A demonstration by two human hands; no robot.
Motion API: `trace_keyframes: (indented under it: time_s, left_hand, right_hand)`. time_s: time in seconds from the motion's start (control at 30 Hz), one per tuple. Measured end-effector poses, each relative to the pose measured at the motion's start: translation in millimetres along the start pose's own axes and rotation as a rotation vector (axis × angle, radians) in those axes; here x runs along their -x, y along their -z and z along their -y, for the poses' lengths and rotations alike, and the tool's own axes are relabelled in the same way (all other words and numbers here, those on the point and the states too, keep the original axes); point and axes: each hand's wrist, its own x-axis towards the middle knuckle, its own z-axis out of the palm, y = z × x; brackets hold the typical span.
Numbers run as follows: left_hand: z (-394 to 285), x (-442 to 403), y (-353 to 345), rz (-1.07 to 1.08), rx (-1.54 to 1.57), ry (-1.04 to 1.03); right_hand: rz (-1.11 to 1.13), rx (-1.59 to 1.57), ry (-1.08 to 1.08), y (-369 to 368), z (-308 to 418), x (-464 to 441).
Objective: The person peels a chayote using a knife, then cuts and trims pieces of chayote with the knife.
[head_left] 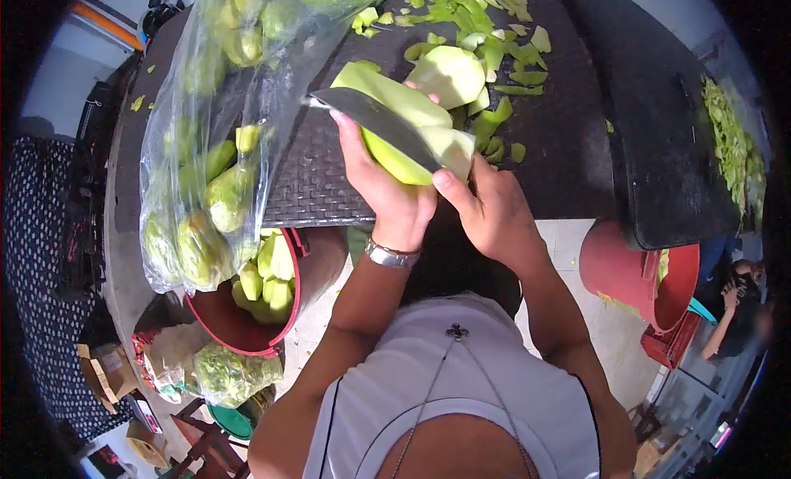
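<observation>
Guard against a cut to the left hand (pixel 383 178), with thumb close beside the knife (pixel 375 119); attribute any such slip to moist, peeled flesh or to uneven pressure on the blade; guard also against dropping the pale green vegetable (pixel 391 88), through a loosened grasp, onto the woven table (pixel 317 182) or past its near edge; locate the vegetable between both hands, raised over the table, left of the peelings (pixel 494 121), with the blade lying across it; note left hand closed around it from below, watch (pixel 391 255) at the wrist, fingertips showing beyond; note right hand (pixel 498 203) curled at its right end, thumb at the blade's lower end; cannot tell hold on the handle, hidden from view.
</observation>
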Motion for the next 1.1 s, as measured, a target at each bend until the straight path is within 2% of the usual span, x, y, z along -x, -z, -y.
trace_keyframes:
  time_s: [0.03, 0.13, 0.23, 0.27, 0.3, 0.37, 0.4, 0.53, 0.63, 0.73, 0.87, 0.97, 1.1]
  left_hand:
    - [-1.1, -2.2, 1.1, -0.005, -0.005, -0.006]
    - [-2.0, -12.2, 5.7, -0.002, -0.068, -0.026]
    - [-12.1, -26.4, 14.9, -0.043, -0.172, -0.019]
    - [-18.5, -30.1, 17.5, -0.059, -0.136, -0.025]
    - [-28.3, -31.6, 15.7, -0.069, -0.144, -0.021]
    - [-41.9, -39.1, 24.5, -0.014, 0.05, 0.125]
    - [-46.3, -42.7, 30.6, -0.019, 0.044, 0.151]
    - [-52.5, -39.6, 34.6, 0.005, 0.023, 0.208]
    - [-49.7, -42.1, 43.4, 0.077, 0.078, 0.268]
    - [-46.7, -41.3, 42.0, 0.113, 0.088, 0.272]
    - [-46.7, -36.8, 31.7, 0.004, -0.006, 0.171]
    - [-46.8, -39.5, 47.7, 0.063, 0.073, 0.243]
    - [-44.4, -34.7, 39.1, 0.007, 0.063, 0.241]
  right_hand:
    - [0.008, 0.0, -0.015, 0.1, -1.0, 0.6]
    - [0.14, -0.214, -0.237, 3.5, -8.0, -19.4]
    - [0.527, -0.609, -0.628, 20.5, -10.5, -44.1]
    - [0.589, -0.74, -0.723, 21.7, -7.6, -48.5]
    - [0.592, -0.882, -0.69, 22.7, -11.6, -53.3]
    - [0.595, -1.156, -0.614, 30.5, -26.3, -74.3]
    - [0.506, -1.167, -0.71, 33.3, -27.9, -86.5]
    - [0.392, -1.053, -0.693, 40.7, -25.0, -93.9]
    - [0.339, -0.763, -0.627, 41.3, -8.1, -74.1]
    - [0.236, -0.423, -0.472, 29.0, 5.6, -46.5]
    - [0.265, -0.284, -0.466, 33.5, 22.2, -14.2]
    - [0.297, -0.261, -0.466, 34.6, 27.1, -1.7]
    - [0.318, -0.25, -0.486, 34.1, 21.4, 3.2]
